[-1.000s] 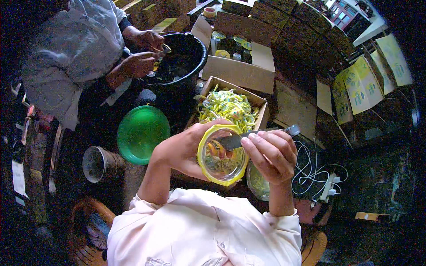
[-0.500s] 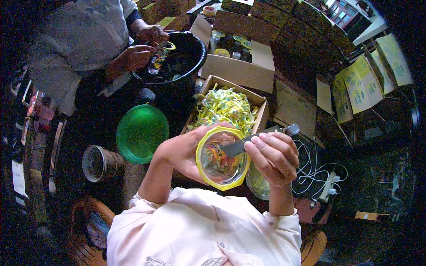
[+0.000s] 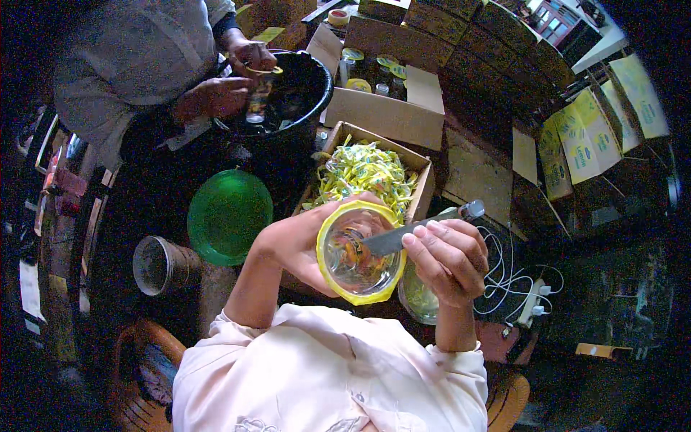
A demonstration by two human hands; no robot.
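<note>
Co-worker: a person (image 3: 137,65) at upper left, both hands over the black tub (image 3: 306,86).
Cardboard box (image 3: 425,180): open, full of yellow-green wrappers, just beyond the jar.
Green lid (image 3: 229,214): flat, left of the box.
Jar (image 3: 358,252): clear, yellow rim, centre frame, tilted toward the camera.
Left hand (image 3: 295,241): wrapped around the jar's side.
Right hand (image 3: 450,259): fingers closed on 1 grey tool (image 3: 421,229), tip inside the jar mouth.
</note>
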